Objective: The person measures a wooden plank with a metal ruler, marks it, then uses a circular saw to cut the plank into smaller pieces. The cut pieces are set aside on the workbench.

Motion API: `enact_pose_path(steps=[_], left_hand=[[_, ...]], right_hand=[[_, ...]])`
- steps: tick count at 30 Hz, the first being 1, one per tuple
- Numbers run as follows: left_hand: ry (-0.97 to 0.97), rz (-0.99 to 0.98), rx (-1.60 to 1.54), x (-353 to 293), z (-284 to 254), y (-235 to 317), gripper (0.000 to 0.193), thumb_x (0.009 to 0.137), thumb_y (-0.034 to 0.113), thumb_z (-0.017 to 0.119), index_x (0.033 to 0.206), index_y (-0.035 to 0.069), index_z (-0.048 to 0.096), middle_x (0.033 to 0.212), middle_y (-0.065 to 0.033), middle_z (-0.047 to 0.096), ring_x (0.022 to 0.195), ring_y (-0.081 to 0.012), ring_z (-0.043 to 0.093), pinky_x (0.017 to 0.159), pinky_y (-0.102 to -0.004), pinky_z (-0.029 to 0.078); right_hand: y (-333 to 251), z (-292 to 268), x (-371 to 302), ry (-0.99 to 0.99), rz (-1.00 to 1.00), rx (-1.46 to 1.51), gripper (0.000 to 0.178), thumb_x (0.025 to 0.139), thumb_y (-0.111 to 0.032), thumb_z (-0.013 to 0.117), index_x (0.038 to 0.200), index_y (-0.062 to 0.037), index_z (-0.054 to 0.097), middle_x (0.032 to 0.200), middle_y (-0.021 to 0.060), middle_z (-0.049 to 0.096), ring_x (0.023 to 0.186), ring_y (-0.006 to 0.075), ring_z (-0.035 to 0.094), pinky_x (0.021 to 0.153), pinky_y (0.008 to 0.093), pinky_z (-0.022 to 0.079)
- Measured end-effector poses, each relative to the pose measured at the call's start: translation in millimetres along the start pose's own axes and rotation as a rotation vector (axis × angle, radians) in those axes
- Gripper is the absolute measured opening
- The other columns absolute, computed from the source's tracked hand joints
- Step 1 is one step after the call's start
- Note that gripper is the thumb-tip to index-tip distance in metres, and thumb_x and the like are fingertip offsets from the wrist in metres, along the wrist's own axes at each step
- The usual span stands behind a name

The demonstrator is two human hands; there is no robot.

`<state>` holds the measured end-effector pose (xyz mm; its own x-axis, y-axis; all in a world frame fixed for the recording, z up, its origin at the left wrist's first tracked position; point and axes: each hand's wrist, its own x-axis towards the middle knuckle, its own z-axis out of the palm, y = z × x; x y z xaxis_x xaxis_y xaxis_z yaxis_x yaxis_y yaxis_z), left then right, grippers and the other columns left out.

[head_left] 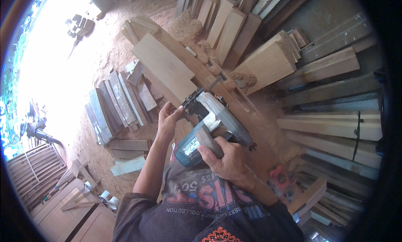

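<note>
My right hand is wrapped round the rear handle of a teal circular saw with a grey blade guard. The saw sits at the near end of a pale wooden board, which has a stepped notch at its near right corner. With thumb and fingers, my left hand grips the left edge of the saw's dark base, close to the board. Beneath the board runs a thick timber beam dusted with sawdust. The saw hides the blade and the cutting spot.
Sawdust heaps lie along the beam. Stacked planks fill the right side, and offcuts lie on the ground at left. A red-and-black object is near my right elbow. Wooden panels stand at lower left.
</note>
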<state>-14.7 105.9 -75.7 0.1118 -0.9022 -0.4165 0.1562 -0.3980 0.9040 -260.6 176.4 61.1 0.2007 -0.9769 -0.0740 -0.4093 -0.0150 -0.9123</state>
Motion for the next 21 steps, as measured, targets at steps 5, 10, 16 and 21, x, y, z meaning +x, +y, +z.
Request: enact_pose_path(steps=[5,10,16,21], left_hand=[[-0.026,0.023,-0.077,-1.8,1.1,1.9,0.042,0.104,0.011,0.074,0.143,-0.003,0.063,0.127,-0.0110,0.076,0.116,-0.0184,0.071,0.107,-0.0351,0.054],[-0.017,0.035,-0.034,-2.0,2.3,5.3,0.046,0.104,0.011,0.074,0.146,-0.003,0.062,0.132,-0.0118,0.075,0.120,-0.0196,0.070,0.111,-0.0373,0.052],[-0.023,0.016,-0.043,-3.6,2.4,9.0,0.049,0.105,0.012,0.074,0.149,-0.004,0.060,0.136,-0.0126,0.074,0.124,-0.0204,0.069,0.113,-0.0379,0.052],[-0.046,0.022,-0.058,-3.5,2.2,9.4,0.050,0.105,0.013,0.074,0.150,-0.004,0.059,0.136,-0.0125,0.074,0.123,-0.0207,0.070,0.111,-0.0384,0.054]], right_hand=[[-1.2,-1.0,-0.1,-0.010,0.011,-0.003,0.053,0.098,-0.049,0.082,0.080,-0.0033,0.062,0.064,0.0250,0.067,0.061,0.0457,0.074,0.056,0.0529,0.058],[-4.7,-2.2,0.8,-0.012,0.024,0.011,0.053,0.098,-0.048,0.081,0.080,-0.0024,0.063,0.064,0.0252,0.067,0.062,0.0455,0.074,0.057,0.0528,0.059],[-8.3,-4.6,1.5,-0.024,0.024,-0.018,0.052,0.099,-0.048,0.081,0.082,-0.0018,0.064,0.064,0.0249,0.068,0.063,0.0446,0.075,0.057,0.0523,0.059],[-9.8,-4.1,1.1,-0.018,0.033,-0.002,0.052,0.100,-0.049,0.080,0.082,-0.0024,0.064,0.064,0.0247,0.068,0.063,0.0452,0.075,0.057,0.0523,0.059]])
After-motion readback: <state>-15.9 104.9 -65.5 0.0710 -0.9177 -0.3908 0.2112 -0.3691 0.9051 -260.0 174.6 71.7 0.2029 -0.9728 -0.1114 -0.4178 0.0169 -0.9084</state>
